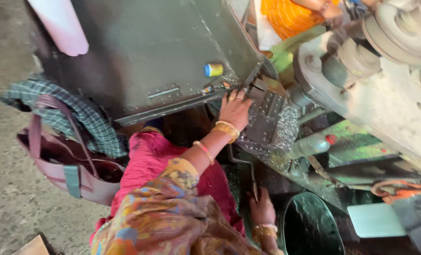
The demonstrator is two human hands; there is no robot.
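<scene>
While my left hand (235, 109) rests on the dark metal block (265, 115) of the machine (385, 94), its fingers lie flat and loosely spread, gripping nothing; metal shavings (286, 130) glitter just beyond the fingertips. My right hand (261, 208) sits lower, fingers curled around the bottom end of a thin metal rod (248, 167). Just beside those fingers stands a dark bin (312, 226). Well behind the left wrist lies a pink handbag (68, 170).
</scene>
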